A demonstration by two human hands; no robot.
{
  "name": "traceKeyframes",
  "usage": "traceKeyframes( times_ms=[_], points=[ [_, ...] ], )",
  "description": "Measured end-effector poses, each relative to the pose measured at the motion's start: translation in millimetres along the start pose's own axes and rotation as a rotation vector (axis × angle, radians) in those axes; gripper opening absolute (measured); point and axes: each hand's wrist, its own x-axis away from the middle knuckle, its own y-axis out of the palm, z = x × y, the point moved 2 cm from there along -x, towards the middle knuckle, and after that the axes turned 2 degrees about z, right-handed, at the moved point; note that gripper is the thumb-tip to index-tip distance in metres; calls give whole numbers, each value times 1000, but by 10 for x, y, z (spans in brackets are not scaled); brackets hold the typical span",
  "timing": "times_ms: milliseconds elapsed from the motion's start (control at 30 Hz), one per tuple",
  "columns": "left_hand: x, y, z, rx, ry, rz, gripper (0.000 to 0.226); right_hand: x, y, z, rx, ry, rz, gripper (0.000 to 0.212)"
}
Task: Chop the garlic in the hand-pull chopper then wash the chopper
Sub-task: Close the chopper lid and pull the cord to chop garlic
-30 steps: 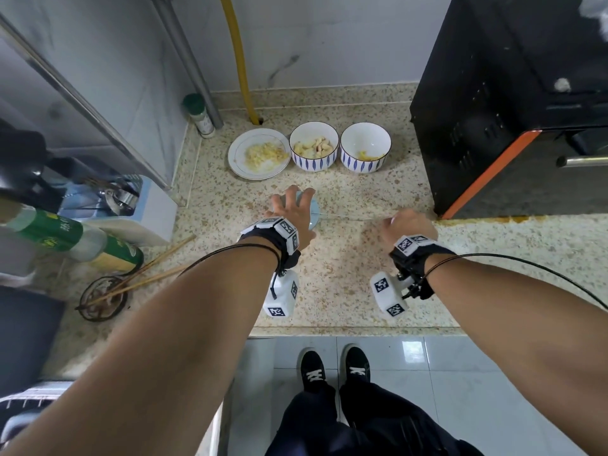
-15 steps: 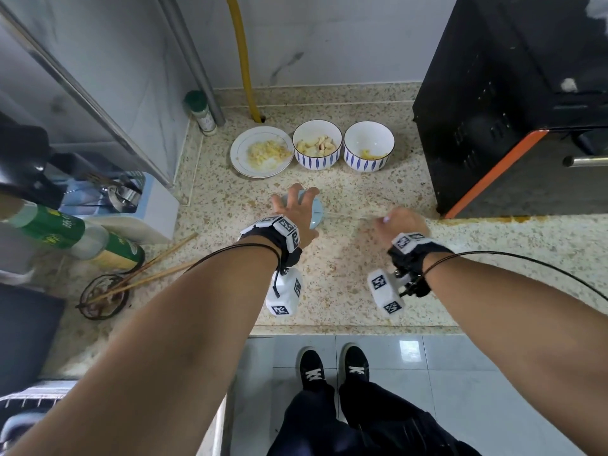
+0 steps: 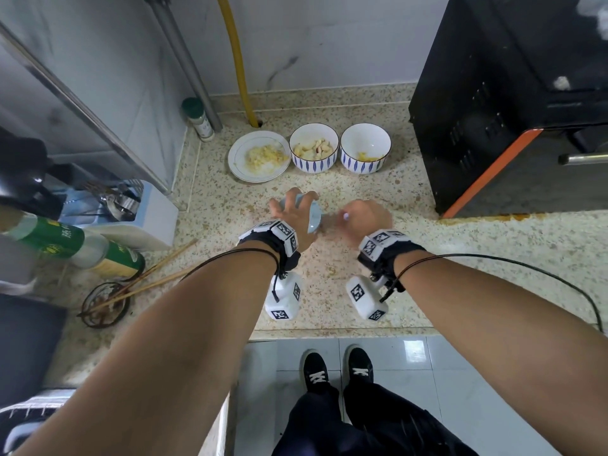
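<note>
The light blue hand-pull chopper stands on the speckled counter, mostly hidden under my left hand, whose fingers curl over its lid and hold it down. Just right of the chopper, my right hand is closed round the small pull handle, blurred by motion, with only a short stretch of cord showing. Behind the hands stand a white plate of chopped garlic, a bowl of garlic cloves and a second bowl with a few yellowish bits.
A black oven with an orange edge fills the right of the counter. At the left are a utensil holder, a green bottle lying down, chopsticks on a small dish and a spice jar. The counter's front edge is near my wrists.
My right hand has moved left, back toward the chopper, so the cord is much shorter. My left hand has stayed on the lid.
</note>
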Motion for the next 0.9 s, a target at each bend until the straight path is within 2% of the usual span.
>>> traceKeyframes(
  times_ms=[100,167,233,367,433,500,567,667,733,800,900],
  points=[
    [-25,9,-18,29,-30,-41,77,9,-81,533,-65,280,-3,34],
    [-39,15,-14,29,-35,-51,76,25,-131,723,-35,363,-16,38],
    [-56,21,-6,25,-40,-51,75,17,-141,660,-14,320,-14,40],
    [-72,32,15,-29,-27,-7,71,35,-14,53,-81,14,-22,46],
    [-77,26,48,-91,34,-9,69,22,35,-156,-103,-61,-21,46],
    [-76,9,45,-76,37,-39,69,-28,39,-134,-119,-30,-17,47],
    [-68,-37,24,24,-47,-81,69,-60,13,102,-125,72,-4,47],
    [-46,-86,45,30,-68,-103,69,-63,-51,584,-162,286,-5,28],
    [-48,-92,65,18,-47,-78,70,-58,-87,707,-183,359,-13,23],
    [-64,-83,53,1,-41,-65,75,-60,-74,593,-184,294,-13,26],
    [-106,-80,42,51,-84,-102,85,-42,-44,150,-152,105,-55,44]
  ],
)
